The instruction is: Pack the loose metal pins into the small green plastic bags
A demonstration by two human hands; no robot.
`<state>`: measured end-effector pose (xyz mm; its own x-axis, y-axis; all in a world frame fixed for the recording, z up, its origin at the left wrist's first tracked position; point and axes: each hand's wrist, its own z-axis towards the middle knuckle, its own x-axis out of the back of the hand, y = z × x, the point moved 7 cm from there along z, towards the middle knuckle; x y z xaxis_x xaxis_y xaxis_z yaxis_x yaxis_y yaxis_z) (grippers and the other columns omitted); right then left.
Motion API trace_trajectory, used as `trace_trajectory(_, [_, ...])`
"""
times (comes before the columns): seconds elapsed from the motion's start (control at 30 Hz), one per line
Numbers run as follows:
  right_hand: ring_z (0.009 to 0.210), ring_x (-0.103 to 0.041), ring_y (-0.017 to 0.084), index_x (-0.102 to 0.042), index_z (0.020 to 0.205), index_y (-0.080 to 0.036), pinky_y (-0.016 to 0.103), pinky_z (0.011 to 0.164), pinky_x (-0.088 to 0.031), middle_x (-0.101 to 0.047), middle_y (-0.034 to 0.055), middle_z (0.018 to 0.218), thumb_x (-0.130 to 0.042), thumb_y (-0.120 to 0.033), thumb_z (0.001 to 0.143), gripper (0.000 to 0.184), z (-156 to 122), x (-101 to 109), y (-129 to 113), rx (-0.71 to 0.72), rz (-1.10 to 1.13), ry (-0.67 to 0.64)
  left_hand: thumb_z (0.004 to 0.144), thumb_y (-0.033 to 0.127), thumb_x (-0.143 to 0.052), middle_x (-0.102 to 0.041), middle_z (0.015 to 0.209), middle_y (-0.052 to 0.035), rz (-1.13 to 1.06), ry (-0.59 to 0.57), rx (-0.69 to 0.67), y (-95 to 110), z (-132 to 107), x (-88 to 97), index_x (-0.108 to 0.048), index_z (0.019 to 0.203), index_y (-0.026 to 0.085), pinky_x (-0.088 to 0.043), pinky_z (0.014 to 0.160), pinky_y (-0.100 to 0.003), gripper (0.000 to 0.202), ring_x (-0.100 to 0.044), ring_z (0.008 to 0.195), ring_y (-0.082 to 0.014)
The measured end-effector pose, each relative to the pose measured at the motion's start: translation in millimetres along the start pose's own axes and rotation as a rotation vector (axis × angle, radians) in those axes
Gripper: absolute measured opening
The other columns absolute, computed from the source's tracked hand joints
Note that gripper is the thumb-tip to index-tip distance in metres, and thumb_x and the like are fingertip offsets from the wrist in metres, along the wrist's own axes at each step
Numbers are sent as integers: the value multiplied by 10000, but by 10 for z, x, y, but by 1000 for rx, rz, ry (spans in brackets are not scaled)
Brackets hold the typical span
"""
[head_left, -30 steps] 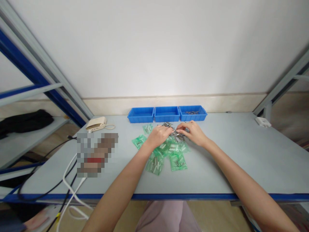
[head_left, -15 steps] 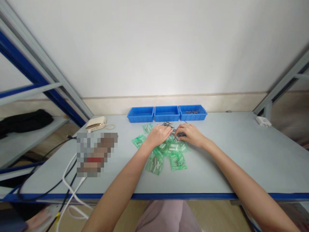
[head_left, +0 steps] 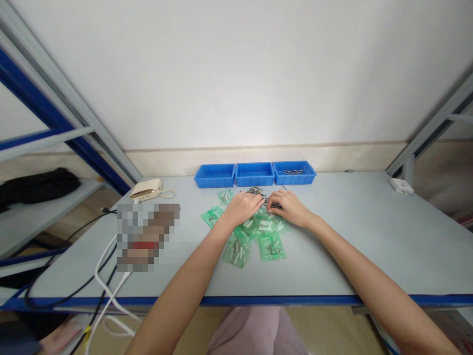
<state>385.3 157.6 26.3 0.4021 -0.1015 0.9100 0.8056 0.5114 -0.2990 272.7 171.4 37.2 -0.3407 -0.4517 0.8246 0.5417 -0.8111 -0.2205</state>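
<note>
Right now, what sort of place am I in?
Probably a small-parts work area: three blue bins line the back, with loose metal pieces and green packets on the grey tabletop.

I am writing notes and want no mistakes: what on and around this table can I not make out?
In the head view:
- What the right hand holds, if anything: the hand itself hides it.
- What lies under the left hand: the hand covers it.
- The count of loose metal pieces: too small, overlapping.
- What the mosaic patch hides.
- The black item's full shape: cut by the left edge.
</note>
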Motion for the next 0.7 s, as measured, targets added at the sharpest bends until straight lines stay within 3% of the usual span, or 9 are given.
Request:
trace_trajectory(0.2, [737,-594,153,-635,838,-188,286,722,-397,-686,23,821,-539,-324,852,166,11,155,152,-96,251,104,930,440,-399,-657,830,-39,-57,-48,-20,41,11,-9,-549,976,160,-419,698,-280,321,-622,785,-175])
trace_trajectory(0.33, [723,-612,152,-631,825,-177,266,692,-422,-689,19,780,-570,-355,822,189,15,185,230,-161,442,174,953,349,-381,-647,808,-35,-8,-41,-65,88,18,-31,-552,915,156,-405,685,-277,261,-616,774,-168])
trace_trajectory(0.5, [728,-626,160,-646,815,-172,268,690,-437,-699,25,771,-590,-369,804,205,20,164,200,-173,553,170,968,239,-345,-628,748,-21,27,32,-82,82,12,-10,-545,833,162,-392,674,-280,253,-607,736,-157])
trace_trajectory(0.6, [739,-628,164,-665,835,-171,266,692,-444,-706,31,797,-628,-369,773,210,17,199,178,-149,555,188,969,235,-341,-618,705,-11,44,82,-58,58,9,18,-534,805,163,-387,654,-282,263,-603,693,-154])
trace_trajectory(0.7, [704,-619,158,-682,814,-184,264,678,-428,-710,25,787,-612,-378,791,207,6,244,170,-147,416,212,970,234,-338,-609,674,-3,46,119,-57,58,5,39,-525,789,165,-382,639,-285,270,-600,666,-155])
